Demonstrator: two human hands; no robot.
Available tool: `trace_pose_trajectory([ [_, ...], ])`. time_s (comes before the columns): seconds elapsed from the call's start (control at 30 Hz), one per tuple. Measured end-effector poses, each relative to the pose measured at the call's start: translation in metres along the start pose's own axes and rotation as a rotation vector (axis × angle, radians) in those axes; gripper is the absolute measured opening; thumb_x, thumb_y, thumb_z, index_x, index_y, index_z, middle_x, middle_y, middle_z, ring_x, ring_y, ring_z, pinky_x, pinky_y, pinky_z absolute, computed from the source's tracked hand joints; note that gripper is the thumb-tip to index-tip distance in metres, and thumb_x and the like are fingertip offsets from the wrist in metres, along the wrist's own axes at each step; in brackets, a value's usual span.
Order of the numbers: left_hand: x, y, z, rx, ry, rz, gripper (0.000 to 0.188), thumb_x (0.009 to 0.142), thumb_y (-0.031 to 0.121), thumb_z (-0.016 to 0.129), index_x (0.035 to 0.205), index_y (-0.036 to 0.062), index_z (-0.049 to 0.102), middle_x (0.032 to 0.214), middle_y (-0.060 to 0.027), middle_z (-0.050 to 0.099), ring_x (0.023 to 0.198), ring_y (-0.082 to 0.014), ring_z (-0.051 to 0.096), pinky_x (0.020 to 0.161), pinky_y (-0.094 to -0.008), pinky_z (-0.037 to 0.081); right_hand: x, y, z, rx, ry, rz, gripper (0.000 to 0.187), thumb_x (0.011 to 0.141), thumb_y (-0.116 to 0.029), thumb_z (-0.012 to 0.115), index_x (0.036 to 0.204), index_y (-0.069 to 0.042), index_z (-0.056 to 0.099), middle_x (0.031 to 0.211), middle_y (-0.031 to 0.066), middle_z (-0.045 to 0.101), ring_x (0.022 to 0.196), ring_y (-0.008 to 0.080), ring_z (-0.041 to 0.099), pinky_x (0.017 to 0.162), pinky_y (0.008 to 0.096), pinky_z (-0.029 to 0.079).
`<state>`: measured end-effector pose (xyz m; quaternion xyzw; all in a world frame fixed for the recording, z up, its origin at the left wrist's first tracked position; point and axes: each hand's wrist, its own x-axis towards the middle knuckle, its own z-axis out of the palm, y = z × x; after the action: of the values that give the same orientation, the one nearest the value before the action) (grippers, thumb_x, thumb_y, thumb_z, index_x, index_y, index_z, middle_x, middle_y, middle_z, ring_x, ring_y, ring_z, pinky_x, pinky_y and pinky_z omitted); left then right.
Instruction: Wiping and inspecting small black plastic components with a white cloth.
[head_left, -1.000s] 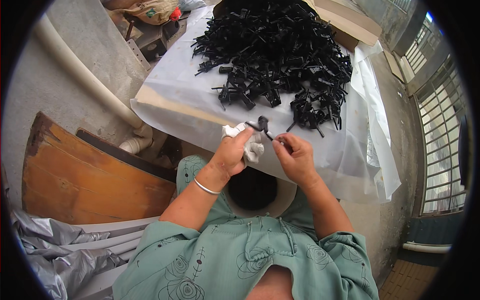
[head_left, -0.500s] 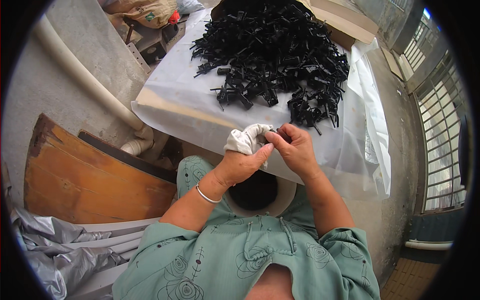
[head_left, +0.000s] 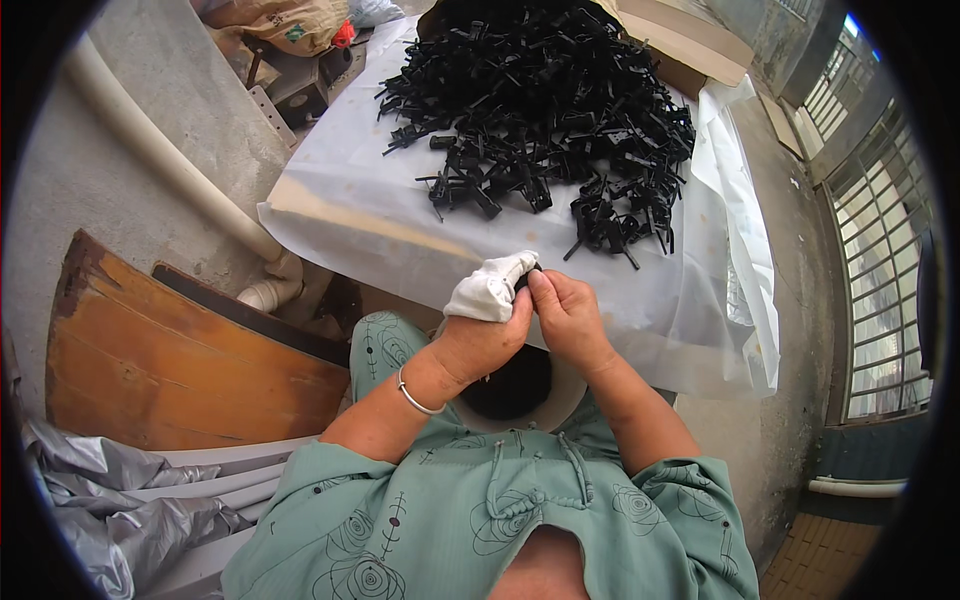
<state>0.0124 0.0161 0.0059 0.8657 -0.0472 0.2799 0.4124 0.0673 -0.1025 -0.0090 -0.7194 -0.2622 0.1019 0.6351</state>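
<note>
My left hand (head_left: 482, 338) has white cloth (head_left: 484, 291), perhaps a glove, covering its fingers. Those fingers are curled around a small black plastic part (head_left: 529, 277), mostly hidden. Against it, my right hand (head_left: 572, 318) is bare, with thumb and fingertips pinched on the part's edge. Both hands meet just above the near edge of a table covered in white sheeting (head_left: 370, 235). Beyond them lies a large heap of black plastic parts (head_left: 540, 120) with thin prongs. Below the hands, between my knees, stands a pale bucket (head_left: 572, 392) with a dark inside.
An open cardboard box (head_left: 690, 45) lies behind the heap. On the left are a worn wooden board (head_left: 180, 360), a thick pale pipe (head_left: 170, 155) and crumpled silver sheeting (head_left: 150, 530). A barred window (head_left: 885, 290) lines the right side.
My right hand has shifted slightly left and down, its fingers closing nearer the cloth-covered left hand. The left hand has turned, so the cloth now hides more of the black part.
</note>
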Motion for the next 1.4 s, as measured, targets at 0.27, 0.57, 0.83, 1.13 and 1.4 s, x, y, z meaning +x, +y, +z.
trace_pose_trajectory([
  [0.27, -0.007, -0.013, 0.002, -0.108, 0.006, -0.101, 0.030, 0.080, 0.001, 0.055, 0.109, -0.0030, 0.053, 0.097, -0.0122, 0.059, 0.084, -0.0188, 0.058, 0.075, -0.0291, 0.047, 0.001, -0.006, 0.004, 0.221, -0.082, 0.185, 0.026, 0.092, -0.019, 0.048, 0.075, -0.002, 0.056, 0.060, -0.0057, 0.046, 0.055, 0.0039, 0.039, 0.048, 0.0211, 0.033],
  [0.57, 0.001, -0.011, -0.014, -0.847, -0.135, -0.525, 0.031, 0.089, 0.005, 0.046, 0.119, 0.0041, 0.038, 0.090, -0.0026, 0.052, 0.065, -0.0047, 0.044, 0.054, -0.0184, 0.039, -0.004, 0.000, -0.026, -0.352, -0.193, -0.161, 0.012, 0.079, -0.010, 0.062, 0.087, 0.000, 0.062, 0.067, 0.0117, 0.059, 0.055, 0.0229, 0.053, 0.054, 0.0302, 0.044],
  [0.83, 0.001, -0.003, -0.016, -0.847, -0.369, -0.528, 0.031, 0.087, 0.006, 0.042, 0.117, 0.0017, 0.042, 0.083, -0.0023, 0.051, 0.057, -0.0050, 0.044, 0.050, -0.0194, 0.039, 0.002, -0.015, -0.024, -0.036, -0.032, -0.157, 0.011, 0.078, -0.007, 0.067, 0.085, -0.002, 0.060, 0.058, -0.0027, 0.044, 0.054, 0.0048, 0.037, 0.048, 0.0237, 0.035],
  [1.13, 0.001, -0.001, -0.008, -0.479, -0.234, -0.367, 0.024, 0.081, 0.005, 0.043, 0.103, -0.0013, 0.047, 0.083, -0.0095, 0.053, 0.078, -0.0174, 0.051, 0.070, -0.0305, 0.044, 0.000, -0.013, -0.020, -0.197, -0.188, -0.136, 0.025, 0.091, -0.017, 0.050, 0.074, 0.000, 0.051, 0.058, -0.0011, 0.043, 0.056, 0.0085, 0.036, 0.051, 0.0255, 0.035],
  [1.4, -0.005, -0.006, -0.004, -0.418, -0.198, -0.215, 0.024, 0.081, 0.001, 0.041, 0.104, 0.0009, 0.047, 0.087, -0.0070, 0.053, 0.075, -0.0135, 0.050, 0.068, -0.0287, 0.045, -0.005, -0.010, -0.008, 0.021, -0.133, 0.005, 0.026, 0.092, -0.020, 0.049, 0.075, -0.001, 0.052, 0.059, 0.0013, 0.045, 0.054, 0.0083, 0.039, 0.049, 0.0253, 0.035],
])
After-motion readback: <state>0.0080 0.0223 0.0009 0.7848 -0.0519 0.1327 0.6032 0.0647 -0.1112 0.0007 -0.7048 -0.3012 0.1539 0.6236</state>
